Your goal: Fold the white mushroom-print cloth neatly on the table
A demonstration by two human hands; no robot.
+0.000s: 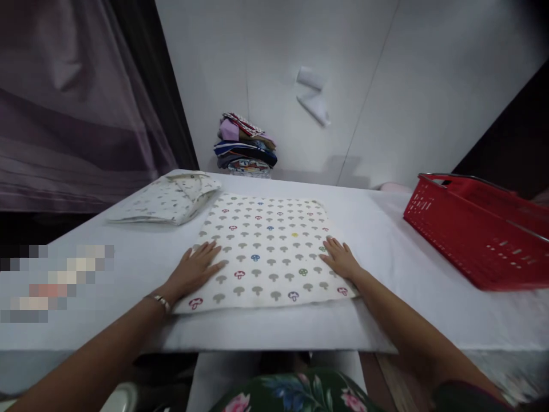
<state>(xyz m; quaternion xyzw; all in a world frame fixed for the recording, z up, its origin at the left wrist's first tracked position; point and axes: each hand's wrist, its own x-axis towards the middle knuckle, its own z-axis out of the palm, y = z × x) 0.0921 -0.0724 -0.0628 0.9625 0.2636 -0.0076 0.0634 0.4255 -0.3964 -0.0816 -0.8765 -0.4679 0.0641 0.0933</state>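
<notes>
A white cloth with a mushroom print [270, 261] lies flat on the white-covered table [257, 332], roughly square, with its near edge close to the table's front. My left hand [195, 268] rests palm down on the cloth's left edge, fingers spread. On the right edge lies my right hand [340, 258], also flat with its fingers apart. Neither hand grips anything. Beyond my left hand, a folded cream cloth with a small print [175, 197] sits at the table's far left.
A red plastic basket [476, 234] stands on the table at the right. Behind the far edge is a stack of folded clothes [246, 146]. A curtain [86, 114] hangs at the left. Something blurred out [55, 283] lies at the left.
</notes>
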